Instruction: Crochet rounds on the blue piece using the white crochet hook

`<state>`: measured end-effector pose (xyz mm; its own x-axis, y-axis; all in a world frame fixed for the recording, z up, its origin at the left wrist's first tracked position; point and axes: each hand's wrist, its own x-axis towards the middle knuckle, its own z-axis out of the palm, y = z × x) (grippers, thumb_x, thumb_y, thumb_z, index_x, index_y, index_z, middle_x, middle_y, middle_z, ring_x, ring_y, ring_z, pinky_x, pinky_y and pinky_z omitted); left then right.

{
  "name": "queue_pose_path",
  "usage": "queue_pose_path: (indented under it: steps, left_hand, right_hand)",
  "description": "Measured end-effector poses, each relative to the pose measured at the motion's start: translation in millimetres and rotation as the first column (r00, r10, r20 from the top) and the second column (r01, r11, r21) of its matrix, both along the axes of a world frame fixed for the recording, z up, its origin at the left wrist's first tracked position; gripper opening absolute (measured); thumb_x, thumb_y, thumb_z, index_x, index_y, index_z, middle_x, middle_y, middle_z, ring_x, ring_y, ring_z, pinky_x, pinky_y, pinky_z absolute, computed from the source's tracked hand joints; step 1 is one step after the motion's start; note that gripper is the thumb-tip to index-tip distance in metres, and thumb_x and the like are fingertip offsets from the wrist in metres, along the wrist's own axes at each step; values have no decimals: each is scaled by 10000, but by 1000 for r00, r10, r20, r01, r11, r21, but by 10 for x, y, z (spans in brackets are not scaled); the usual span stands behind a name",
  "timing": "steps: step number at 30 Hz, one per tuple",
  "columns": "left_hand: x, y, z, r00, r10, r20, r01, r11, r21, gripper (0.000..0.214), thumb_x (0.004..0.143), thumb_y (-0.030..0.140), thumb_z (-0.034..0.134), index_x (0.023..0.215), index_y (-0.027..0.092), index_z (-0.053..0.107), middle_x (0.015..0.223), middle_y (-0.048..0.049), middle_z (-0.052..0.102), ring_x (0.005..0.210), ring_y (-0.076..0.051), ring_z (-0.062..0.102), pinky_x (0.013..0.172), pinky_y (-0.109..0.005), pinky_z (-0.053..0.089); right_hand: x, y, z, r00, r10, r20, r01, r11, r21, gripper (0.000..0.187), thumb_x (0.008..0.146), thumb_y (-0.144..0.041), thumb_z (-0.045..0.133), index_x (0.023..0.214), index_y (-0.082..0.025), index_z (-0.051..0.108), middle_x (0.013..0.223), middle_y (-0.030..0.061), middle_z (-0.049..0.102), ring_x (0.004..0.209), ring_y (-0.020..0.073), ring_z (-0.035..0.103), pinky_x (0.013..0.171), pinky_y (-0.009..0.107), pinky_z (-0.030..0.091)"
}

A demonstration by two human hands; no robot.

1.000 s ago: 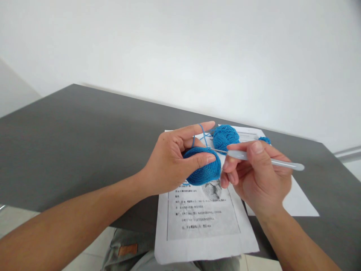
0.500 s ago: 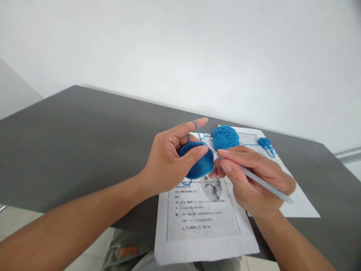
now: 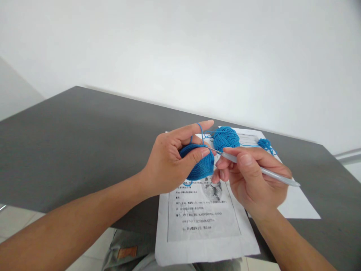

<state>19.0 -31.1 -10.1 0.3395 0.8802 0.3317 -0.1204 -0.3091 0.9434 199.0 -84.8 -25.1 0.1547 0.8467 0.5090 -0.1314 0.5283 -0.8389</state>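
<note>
Left hand fingers are clasping the blue crochet piece above the tabletop's near edge. Right hand fingers are gripping the crochet hook, its tip meeting the piece. The printed sheet is lying beneath, its writing illegible.

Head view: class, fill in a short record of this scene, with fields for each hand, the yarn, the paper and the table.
Left hand: holds blue crocheted piece; yarn strand looped over the extended index finger
Right hand: holds crochet hook, metal tip at the piece's upper edge
Yarn ball: blue, on paper beyond the hands
Yarn tangle: small, right of the ball
Printed sheet: below the hands, overhanging the table edge
Table: dark grey
</note>
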Motion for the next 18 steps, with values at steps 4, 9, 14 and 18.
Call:
queue_pose_path:
  steps: [4,9,14,18]
  left_hand:
    - [2,7,-4,1000,-12,8,12,1000,-2,521,911,220,780,1424,142,731,926,-53,857,836,-187,768,821,-299,598]
    - [-9,-14,-10,999,-34,28,34,999,-33,539,912,228,773,1441,135,719,935,-74,854,786,-181,749,769,-297,598]
    - [-15,-30,1,1000,-20,-15,20,1000,-24,529,914,225,755,1437,153,727,907,-69,841,806,-191,742,747,-299,594]
    - [12,3,0,997,67,-30,-66,998,18,518,883,171,747,1400,136,750,799,-16,782,645,-122,618,644,-257,533]
  right_hand:
    - [-20,-8,21,1000,2,-26,-3,1000,-17,130,992,-267,758,1018,-192,861,778,34,798,546,139,707,469,296,667]
    - [1,17,54,996,54,-66,-58,997,-55,130,987,-305,772,1024,-212,855,774,25,802,539,128,699,465,272,656]
    - [15,53,47,987,113,-117,-128,984,-128,180,1000,-381,755,992,-232,854,720,-5,781,466,108,648,412,257,635]
    - [-3,31,-6,995,-23,98,22,1000,16,134,996,-248,762,1088,-278,854,859,0,802,586,113,721,511,262,657]
